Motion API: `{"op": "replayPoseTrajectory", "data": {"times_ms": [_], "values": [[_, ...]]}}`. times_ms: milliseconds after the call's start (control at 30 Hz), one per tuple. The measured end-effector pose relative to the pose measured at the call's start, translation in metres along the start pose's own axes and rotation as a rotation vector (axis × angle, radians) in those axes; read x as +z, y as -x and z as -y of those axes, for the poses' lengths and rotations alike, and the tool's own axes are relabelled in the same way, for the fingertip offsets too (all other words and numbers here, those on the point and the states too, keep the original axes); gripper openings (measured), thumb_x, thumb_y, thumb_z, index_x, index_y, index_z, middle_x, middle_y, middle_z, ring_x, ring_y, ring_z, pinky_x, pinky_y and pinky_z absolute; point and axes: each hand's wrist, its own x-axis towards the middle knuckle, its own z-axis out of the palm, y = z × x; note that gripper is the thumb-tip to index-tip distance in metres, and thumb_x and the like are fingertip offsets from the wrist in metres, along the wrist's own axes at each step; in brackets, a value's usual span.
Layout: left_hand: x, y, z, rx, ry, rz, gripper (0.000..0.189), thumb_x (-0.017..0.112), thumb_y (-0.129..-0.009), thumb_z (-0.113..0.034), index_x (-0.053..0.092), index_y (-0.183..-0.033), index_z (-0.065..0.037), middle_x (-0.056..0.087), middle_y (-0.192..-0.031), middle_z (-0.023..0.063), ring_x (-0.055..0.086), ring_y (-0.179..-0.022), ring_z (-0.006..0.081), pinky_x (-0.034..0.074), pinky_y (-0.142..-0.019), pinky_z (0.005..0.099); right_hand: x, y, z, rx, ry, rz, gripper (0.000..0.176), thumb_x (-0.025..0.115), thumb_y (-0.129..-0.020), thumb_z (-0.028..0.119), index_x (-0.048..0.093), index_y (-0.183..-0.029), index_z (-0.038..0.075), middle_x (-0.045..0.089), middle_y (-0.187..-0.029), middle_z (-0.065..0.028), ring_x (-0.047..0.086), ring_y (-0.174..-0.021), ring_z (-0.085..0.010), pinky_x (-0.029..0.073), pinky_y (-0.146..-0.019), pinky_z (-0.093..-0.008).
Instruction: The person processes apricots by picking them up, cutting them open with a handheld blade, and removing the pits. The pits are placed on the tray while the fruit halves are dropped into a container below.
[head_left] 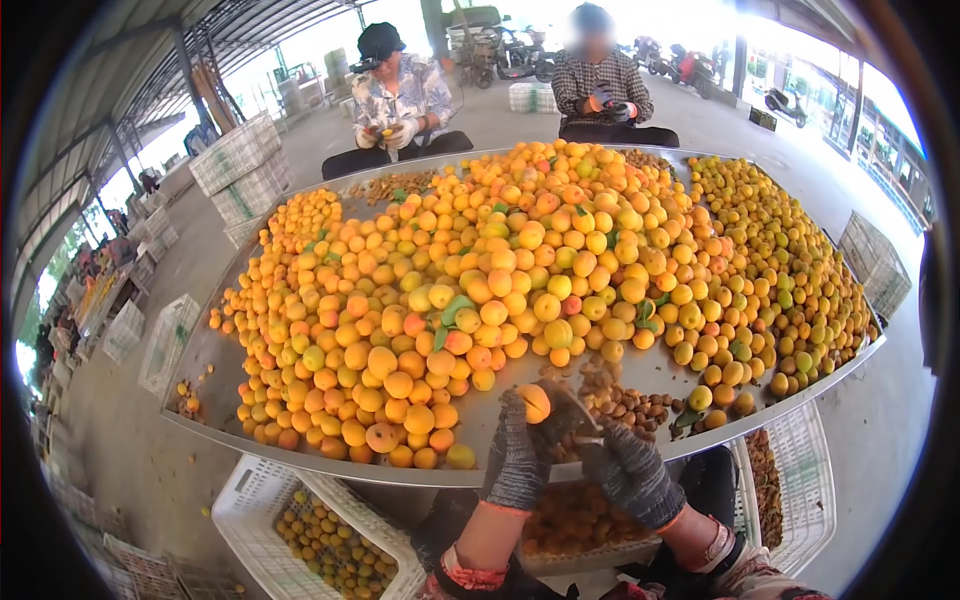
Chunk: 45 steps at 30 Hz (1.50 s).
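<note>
orange-yellow apricots, grey knit gloves, white crates, brown pits

Table is seen as dull grey sheet metal; crates as white plastic lattice; hands are gloved in dark knit cloth.

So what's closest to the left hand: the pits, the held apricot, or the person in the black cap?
1. Apricot, in the left hand.
2. Pits, just to its right.
3. Person in the black cap, on the far side.
</note>
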Motion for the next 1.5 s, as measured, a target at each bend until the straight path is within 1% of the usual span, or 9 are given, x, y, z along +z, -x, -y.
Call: {"op": "replayPoseTrajectory", "data": {"times_ms": [100,267,433,500,667,733,933,1233,1500], "values": [[-0.012,-0.004,0.006,0.025,0.026,-0.02,0.051,0.044,-0.087,-0.049,0.047,-0.112,-0.004,0.056,-0.1,0.0086,0.056,-0.086,0.0193,0.047,-0.074,0.0315,0.01,-0.002,0.008,-0.237,0.283,0.016,0.031,0.059,-0.078,0.001,0.052,-0.108,-0.001,0.06,-0.089,-0.0145,0.06,-0.079,-0.0304,0.048,-0.068,-0.0345],[-0.039,-0.018,0.015,0.067,0.074,0.02,0.051,0.048,-0.086,-0.046,0.047,-0.116,-0.005,0.053,-0.108,0.0074,0.054,-0.088,0.0202,0.047,-0.077,0.0345,0.01,0.002,0.011,-0.243,0.391,0.079,0.031,0.056,-0.079,-0.002,0.052,-0.109,-0.001,0.06,-0.092,-0.0146,0.06,-0.083,-0.0282,0.047,-0.07,-0.0334],[-0.033,-0.013,0.015,0.442,-0.584,-0.07,0.041,0.044,-0.091,-0.037,0.047,-0.117,-0.005,0.054,-0.107,0.0063,0.053,-0.088,0.017,0.046,-0.076,0.0293,0.011,0.004,-0.002,-0.37,0.439,0.084,0.03,0.055,-0.079,-0.004,0.051,-0.109,-0.001,0.06,-0.093,-0.0153,0.061,-0.083,-0.027,0.048,-0.071,-0.0329],[-0.028,-0.01,0.013,0.338,-0.418,-0.09,0.039,0.043,-0.091,-0.035,0.048,-0.116,-0.005,0.054,-0.106,0.0068,0.054,-0.089,0.0169,0.046,-0.077,0.0287,0.017,-0.002,0.011,-0.313,0.394,-0.007,0.026,0.058,-0.08,0.007,0.052,-0.104,0.0,0.059,-0.079,-0.0178,0.059,-0.068,-0.035,0.046,-0.055,-0.0395],[-0.031,-0.007,0.017,0.321,-0.372,-0.114,0.036,0.041,-0.092,-0.032,0.052,-0.111,-0.003,0.056,-0.105,0.0087,0.053,-0.092,0.0157,0.044,-0.079,0.0268,0.022,-0.004,0.009,-0.261,0.47,-0.049,0.026,0.059,-0.08,0.01,0.052,-0.103,0.0,0.06,-0.076,-0.0171,0.059,-0.068,-0.0349,0.046,-0.055,-0.0403],[-0.031,-0.005,0.02,0.605,-0.939,-0.145,0.038,0.04,-0.093,-0.033,0.053,-0.11,-0.002,0.057,-0.101,0.0076,0.054,-0.088,0.0141,0.044,-0.076,0.0264,0.022,-0.007,0.003,-0.244,0.503,-0.07,0.025,0.059,-0.08,0.01,0.052,-0.103,0.001,0.06,-0.076,-0.0171,0.059,-0.068,-0.035,0.046,-0.055,-0.0403],[0.004,0.012,-0.008,0.261,-0.627,-0.023,0.024,0.055,-0.086,-0.014,0.054,-0.104,0.001,0.059,-0.09,0.0059,0.054,-0.076,0.0105,0.045,-0.068,0.0244,0.021,-0.016,0.006,-0.234,0.398,-0.027,0.026,0.056,-0.081,0.009,0.051,-0.106,0.003,0.06,-0.08,-0.0176,0.06,-0.072,-0.0354,0.047,-0.058,-0.0398],[-0.004,0.003,0.005,0.502,-0.785,-0.172,0.029,0.057,-0.086,-0.028,0.058,-0.097,-0.001,0.057,-0.079,0.0012,0.049,-0.069,0.0067,0.041,-0.059,0.0215,0.016,-0.03,0.019,-0.223,0.381,0.053,0.025,0.052,-0.082,0.008,0.052,-0.106,0.002,0.06,-0.09,-0.0186,0.059,-0.08,-0.0353,0.048,-0.067,-0.0403],[-0.02,-0.007,0.01,0.387,-0.711,-0.219,0.035,0.052,-0.088,-0.033,0.06,-0.089,0.002,0.057,-0.066,0.0046,0.049,-0.058,0.0124,0.04,-0.053,0.0285,0.023,-0.024,0.017,-0.298,0.568,-0.008,0.029,0.056,-0.079,-0.001,0.053,-0.107,-0.002,0.059,-0.094,-0.0203,0.059,-0.085,-0.0349,0.049,-0.075,-0.0364]]}}
